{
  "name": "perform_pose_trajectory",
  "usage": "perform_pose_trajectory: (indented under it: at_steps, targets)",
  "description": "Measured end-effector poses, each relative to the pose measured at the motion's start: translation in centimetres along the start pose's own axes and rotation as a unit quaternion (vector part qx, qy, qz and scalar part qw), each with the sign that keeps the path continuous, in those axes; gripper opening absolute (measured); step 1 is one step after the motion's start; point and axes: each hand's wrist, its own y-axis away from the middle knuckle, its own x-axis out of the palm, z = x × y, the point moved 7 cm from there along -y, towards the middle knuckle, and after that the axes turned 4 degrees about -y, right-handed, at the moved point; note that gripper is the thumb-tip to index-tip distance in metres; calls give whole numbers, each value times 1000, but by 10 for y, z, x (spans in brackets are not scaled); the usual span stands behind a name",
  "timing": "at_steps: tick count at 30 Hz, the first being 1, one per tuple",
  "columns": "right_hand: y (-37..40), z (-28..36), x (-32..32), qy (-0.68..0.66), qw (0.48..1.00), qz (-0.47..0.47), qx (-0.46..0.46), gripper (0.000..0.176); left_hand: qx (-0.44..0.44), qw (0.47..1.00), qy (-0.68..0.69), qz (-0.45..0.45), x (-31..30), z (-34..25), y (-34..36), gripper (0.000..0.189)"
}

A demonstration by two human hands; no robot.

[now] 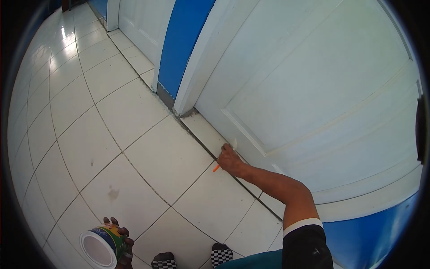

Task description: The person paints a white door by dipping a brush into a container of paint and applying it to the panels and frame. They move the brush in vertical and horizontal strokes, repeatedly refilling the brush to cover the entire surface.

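Observation:
At the lower left, my left hand is wrapped round a paint can with a white rim and a blue, green and yellow label. The can is tilted, and its pale inside faces me. My right hand is closed on a paintbrush; its orange handle end sticks out below the fist. A pale tip shows on the far side of the fingers, against the bottom of the white door. Most of the brush is hidden by the hand.
White floor tiles with dark joints spread to the left. A white door frame and a blue wall strip stand ahead, with another white door beyond. Checkered shoes show at the bottom edge.

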Motion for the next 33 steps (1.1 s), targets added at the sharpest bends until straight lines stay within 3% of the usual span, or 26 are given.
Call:
perform_pose_trajectory:
  at_steps: [1, 2, 3, 4, 5, 7, 10, 13, 16, 19, 22, 25, 33]
  targets:
    - [5, -11, 35, -172, 976, -45, 128, 16, -2, 1000, 6, 2, 2, 1, 0, 69]
    - [9, -23, 74, -335, 905, -89, 248, 16, -1, 1000, 12, 3, 5, 2, 0, 69]
    - [3, -19, 73, -334, 907, -68, 245, 16, -2, 1000, 12, 6, 5, 2, 1, 69]
    - [-3, -15, 72, -334, 910, -46, 242, 16, -3, 1000, 12, 10, 6, 3, 2, 69]
    - [-26, 1, 26, -166, 979, 35, 113, 16, -6, 1000, 5, 20, 5, 2, 1, 70]
    - [-67, 6, -9, 30, 997, 71, -17, 15, -6, 1000, -9, 27, -1, -4, -2, 70]
    - [-122, -6, -26, 35, 998, -51, -12, 11, 4, 1000, -27, 15, -8, -14, 2, 70]
    - [-149, 0, -39, -22, 986, -156, -60, 13, 6, 1000, -19, 13, -9, -18, 3, 70]
    - [-154, 16, -70, 39, 958, -253, -128, 12, 6, 1000, 1, -5, -26, -33, 6, 73]
    - [-156, 23, -65, 105, 932, -314, -149, 11, 6, 1000, -22, -6, -13, -31, 2, 72]
    - [-145, 7, -45, 83, 954, -264, -118, 10, 16, 999, -25, -13, 6, -20, 5, 69]
    - [-120, -3, -28, 144, 958, -219, -116, 9, 15, 999, -37, 5, -2, -23, 6, 69]
    - [-13, -7, -3, 154, 974, -132, -100, 7, -12, 999, 4, 36, -17, -16, 4, 72]
